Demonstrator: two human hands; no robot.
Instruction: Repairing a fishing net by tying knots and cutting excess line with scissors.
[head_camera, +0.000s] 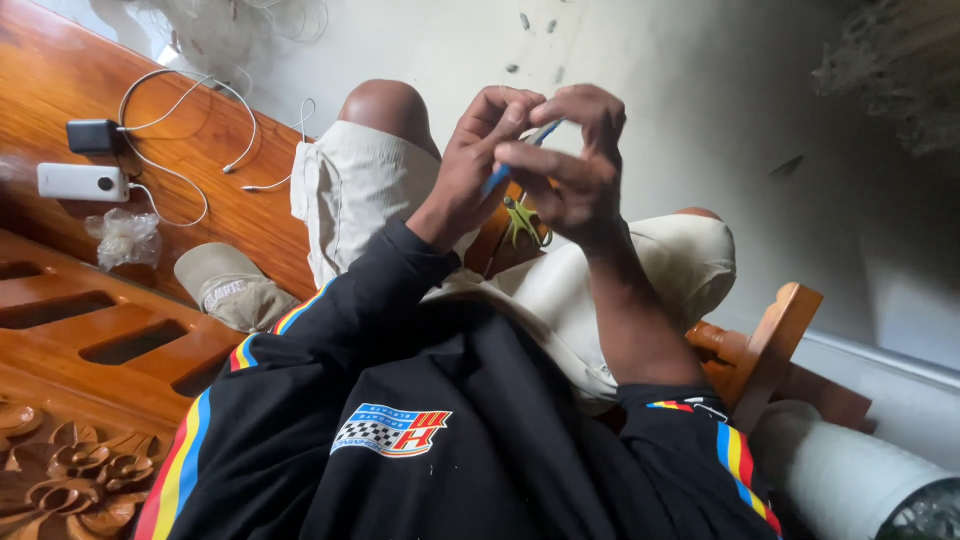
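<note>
I sit on a wooden bench with my knees up, in cream shorts and a black jacket. My left hand (478, 160) and my right hand (572, 165) meet above my lap, fingertips pinched together. Both grip a thin blue flat tool (520, 150) that runs slanted between them. Fine pale line cannot be made out clearly at the fingertips. Below the hands, a small yellow-green object (522, 222) lies on the wooden seat (490, 245) between my thighs.
On the wooden bench (60, 80) to my left lie a white power bank (82, 182), a black charger (95, 136) with white cables, a crumpled plastic bag (125, 238) and a beige cap (232, 288). Fishing net (230, 30) piles at the top. A white cylinder (850, 475) stands at lower right.
</note>
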